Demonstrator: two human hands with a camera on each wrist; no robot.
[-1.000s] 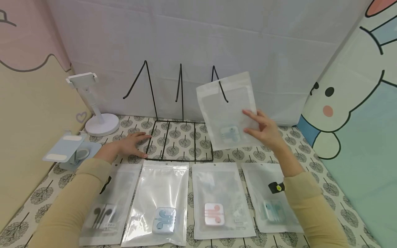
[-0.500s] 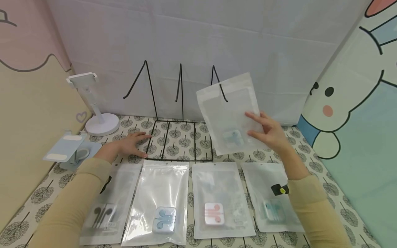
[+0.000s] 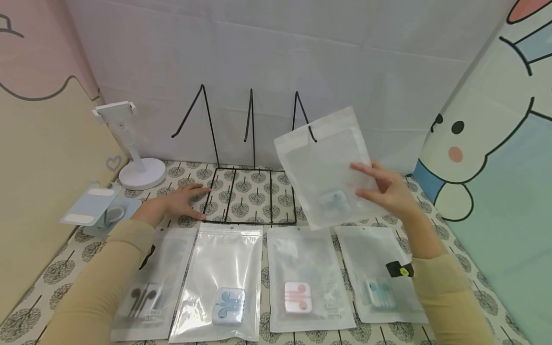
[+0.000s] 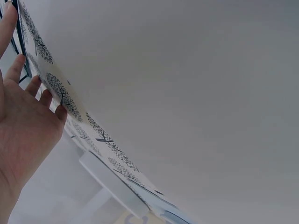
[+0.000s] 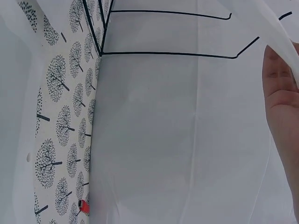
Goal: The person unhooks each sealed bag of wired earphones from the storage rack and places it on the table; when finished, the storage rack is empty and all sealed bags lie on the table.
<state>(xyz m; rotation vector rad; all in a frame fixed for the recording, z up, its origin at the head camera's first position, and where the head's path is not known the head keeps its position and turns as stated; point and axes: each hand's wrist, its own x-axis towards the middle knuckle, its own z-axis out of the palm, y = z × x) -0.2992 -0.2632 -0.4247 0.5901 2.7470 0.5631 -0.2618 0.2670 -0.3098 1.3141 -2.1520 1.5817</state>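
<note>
A frosted zip bag point(image 3: 321, 165) with a boxed pair of earphones point(image 3: 334, 201) in its lower part is tilted at the right-hand hook point(image 3: 304, 111) of a black wire rack point(image 3: 270, 196). The hook's tip shows in front of the bag, just below its top edge. My right hand point(image 3: 388, 191) holds the bag by its right side, with index finger and thumb over the front. In the right wrist view the hook runs to both sides of the bag. My left hand point(image 3: 178, 201) lies on the table with fingers spread, fingertips at the left bar of the rack's base.
Several bags lie in a row in front: one with black earphones point(image 3: 143, 301), one with blue point(image 3: 228, 305), one with pink point(image 3: 297, 297), one with teal point(image 3: 381, 293). A white phone stand point(image 3: 142, 173) and a blue folding stand point(image 3: 92, 203) are at left.
My right hand and the bag have moved down, to the right and nearer, with the bag's top edge shifting along the hook towards its tip. The left hand has stayed put.
</note>
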